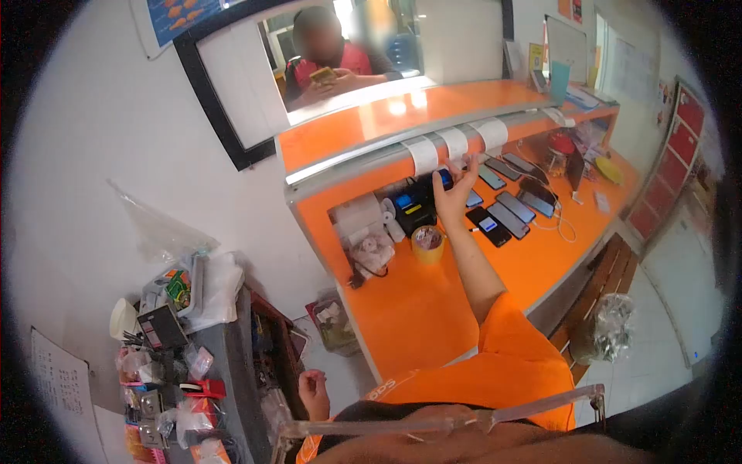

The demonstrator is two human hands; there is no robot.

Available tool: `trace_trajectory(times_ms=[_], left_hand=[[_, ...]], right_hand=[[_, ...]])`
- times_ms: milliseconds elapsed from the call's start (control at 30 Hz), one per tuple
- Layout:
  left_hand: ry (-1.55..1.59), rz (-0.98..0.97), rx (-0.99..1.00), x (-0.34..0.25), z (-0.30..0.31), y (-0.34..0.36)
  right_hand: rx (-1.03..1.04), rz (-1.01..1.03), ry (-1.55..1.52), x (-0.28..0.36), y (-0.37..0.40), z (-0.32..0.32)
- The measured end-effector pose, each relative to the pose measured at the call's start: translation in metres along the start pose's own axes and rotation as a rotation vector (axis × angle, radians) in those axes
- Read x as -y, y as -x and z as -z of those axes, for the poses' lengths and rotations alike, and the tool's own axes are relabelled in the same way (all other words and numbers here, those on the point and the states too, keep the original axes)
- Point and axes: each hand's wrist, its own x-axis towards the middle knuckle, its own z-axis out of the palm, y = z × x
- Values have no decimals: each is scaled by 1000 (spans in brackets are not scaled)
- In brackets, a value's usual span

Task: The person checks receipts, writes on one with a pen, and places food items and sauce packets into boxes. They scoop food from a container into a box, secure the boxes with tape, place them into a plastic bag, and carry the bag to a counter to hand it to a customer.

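My right hand (456, 192) is raised over the orange counter, its fingers spread and nothing visible in them. Its fingertips overlap the lower end of a white paper slip (453, 141), one of several hanging from the shelf edge. Just left of the hand stands a black receipt printer (413, 205) with a small blue screen. A roll of tape (427, 243) lies below the wrist. Beside the wrist rests a black smartphone (490, 226) with a lit screen, near several other phones. My left hand (314, 394) hangs low by my body, fingers loosely bent, holding nothing visible.
Behind the window a person (328, 66) holds a phone (323, 75). White charging cables (570, 226) trail over the counter. A crowded dark side table (224, 348) stands at left, a bin (334, 321) between it and the counter. A wooden bench (599, 290) stands at right.
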Motion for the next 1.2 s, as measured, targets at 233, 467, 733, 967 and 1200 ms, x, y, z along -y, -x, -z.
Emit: trace_trajectory(times_ms=[233,467,733,967,1200], left_hand=[[-311,18,288,-44,-71,-32],[-50,51,387,-55,-115,-82],[-62,292,105,-107,-149,-96],[297,131,195,-140,-167,-120],[-88,33,252,-132,-169,-123]], right_hand=[[37,-175,-361,16,-3,-15],[496,-532,-575,80,134,12],[1046,-632,-699,112,145,40],[1132,-463,-480,86,162,58],[892,-605,-675,93,125,55]])
